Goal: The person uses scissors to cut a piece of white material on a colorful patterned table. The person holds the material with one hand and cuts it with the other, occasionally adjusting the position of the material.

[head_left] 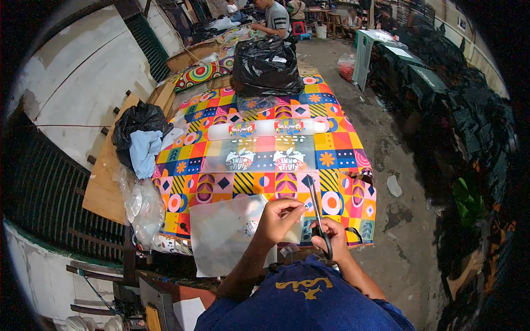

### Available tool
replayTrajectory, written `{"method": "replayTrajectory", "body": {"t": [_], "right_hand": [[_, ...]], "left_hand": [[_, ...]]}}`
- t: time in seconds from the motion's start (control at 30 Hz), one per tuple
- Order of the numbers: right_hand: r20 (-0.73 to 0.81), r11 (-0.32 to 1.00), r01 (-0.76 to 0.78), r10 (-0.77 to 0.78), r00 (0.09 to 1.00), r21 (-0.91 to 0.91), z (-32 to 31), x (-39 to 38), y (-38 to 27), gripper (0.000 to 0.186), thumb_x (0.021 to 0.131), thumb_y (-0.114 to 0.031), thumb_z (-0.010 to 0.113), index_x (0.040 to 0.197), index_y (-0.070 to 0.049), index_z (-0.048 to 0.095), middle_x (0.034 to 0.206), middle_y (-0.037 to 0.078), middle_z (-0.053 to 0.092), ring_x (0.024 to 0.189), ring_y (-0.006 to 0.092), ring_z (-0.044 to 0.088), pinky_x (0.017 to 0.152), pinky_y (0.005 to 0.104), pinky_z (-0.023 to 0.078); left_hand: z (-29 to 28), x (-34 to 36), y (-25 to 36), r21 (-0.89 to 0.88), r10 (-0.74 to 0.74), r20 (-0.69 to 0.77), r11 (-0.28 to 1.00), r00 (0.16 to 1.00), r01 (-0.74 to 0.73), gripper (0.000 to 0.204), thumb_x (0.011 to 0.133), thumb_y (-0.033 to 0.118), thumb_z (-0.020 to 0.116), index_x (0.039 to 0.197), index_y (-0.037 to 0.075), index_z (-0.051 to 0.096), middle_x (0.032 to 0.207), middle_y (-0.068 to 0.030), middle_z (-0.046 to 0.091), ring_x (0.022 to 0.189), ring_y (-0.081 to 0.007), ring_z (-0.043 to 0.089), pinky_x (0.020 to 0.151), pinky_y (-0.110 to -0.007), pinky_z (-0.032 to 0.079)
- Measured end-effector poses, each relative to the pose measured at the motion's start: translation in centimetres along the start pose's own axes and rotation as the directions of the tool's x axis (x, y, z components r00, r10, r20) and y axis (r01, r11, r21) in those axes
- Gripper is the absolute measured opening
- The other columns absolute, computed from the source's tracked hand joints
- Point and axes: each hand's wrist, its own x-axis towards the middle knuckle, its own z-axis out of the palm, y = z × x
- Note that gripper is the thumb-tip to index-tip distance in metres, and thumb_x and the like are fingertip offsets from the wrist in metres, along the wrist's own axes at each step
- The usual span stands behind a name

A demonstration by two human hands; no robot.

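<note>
Your right hand (332, 238) grasps black-handled scissors (313, 196) over patterned cloth (356, 208) — likely light, rigid, best held by handles. Your left hand (279, 217): fingertips bunched, can't tell if anything's pinched. Translucent sheet (212, 238) overhangs cloth's near edge — probably floppy, slippery; take corners. Beyond, smooth cylindrical film roll (220, 132), colourful print.

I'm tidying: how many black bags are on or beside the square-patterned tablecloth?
2: larger bag at the far end, smaller bag by the left edge; more may be hidden.
</note>
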Motion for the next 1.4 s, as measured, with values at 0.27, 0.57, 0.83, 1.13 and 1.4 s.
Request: {"method": "replayTrajectory", "body": {"t": [0.27, 0.57, 0.83, 1.13, 1.4], "right_hand": [[0.009, 0.998, 0.018, -0.019, 1.0, 0.057, 0.0, -0.2, 1.0, 0.029, 0.077, -0.008, 0.072, 0.1, -0.001, 0.056, 0.059, -0.006, 0.048, 0.05, 0.0017, 0.041, 0.046, 0.0189, 0.028], [0.02, 0.998, 0.023, -0.024, 1.0, 0.061, 0.2, -0.2, 0.5, 0.03, 0.077, -0.01, 0.073, 0.1, -0.002, 0.055, 0.061, -0.006, 0.047, 0.051, 0.0018, 0.041, 0.046, 0.0191, 0.028], [0.043, 0.999, 0.004, -0.006, 0.999, 0.035, 0.1, -0.3, 0.7, 0.03, 0.076, -0.01, 0.073, 0.1, -0.001, 0.056, 0.063, -0.005, 0.049, 0.054, 0.0025, 0.043, 0.049, 0.0191, 0.031], [0.09, 0.999, -0.032, 0.029, 0.995, 0.033, 0.3, -0.3, 0.4, 0.032, 0.074, -0.013, 0.074, 0.099, -0.002, 0.056, 0.066, -0.005, 0.049, 0.058, 0.0028, 0.044, 0.052, 0.0185, 0.033], [0.157, 0.994, -0.014, -0.002, 0.988, 0.105, 0.3, -0.1, 0.5, 0.035, 0.076, -0.014, 0.072, 0.103, -0.002, 0.053, 0.071, -0.003, 0.051, 0.064, 0.0048, 0.047, 0.058, 0.0199, 0.036]], "left_hand": [[0.5, -0.1, -0.4, -0.175, -0.127, -0.138, 0.979, 0.982, 0.102, 0.011, 0.085, 0.001, 0.059, 0.094, -0.005, 0.061, 0.086, -0.0073, 0.06, 0.071, -0.0093, 0.052, 0.065, -0.022, 0.042], [0.4, 0.0, -1.1, -0.525, -0.142, -0.184, 0.851, 0.973, 0.025, 0.012, 0.086, 0.001, 0.058, 0.098, -0.002, 0.057, 0.086, -0.0071, 0.059, 0.073, -0.0121, 0.051, 0.067, -0.026, 0.042], [0.5, 0.0, -1.2, -0.633, -0.172, -0.183, 0.774, 0.968, 0.018, 0.011, 0.087, 0.002, 0.056, 0.098, 0.001, 0.056, 0.085, -0.0065, 0.057, 0.076, -0.0147, 0.054, 0.071, -0.03, 0.045], [0.7, 0.0, -0.4, -0.599, -0.211, -0.166, 0.797, 0.963, 0.071, 0.008, 0.088, 0.004, 0.055, 0.096, 0.002, 0.054, 0.086, -0.0068, 0.058, 0.076, -0.0158, 0.056, 0.07, -0.03, 0.047], [0.8, -0.2, -0.5, -0.573, -0.188, -0.189, 0.818, 0.964, 0.047, 0.008, 0.086, 0.003, 0.058, 0.092, 0.002, 0.054, 0.084, -0.0078, 0.062, 0.076, -0.0171, 0.062, 0.069, -0.03, 0.049]]}}
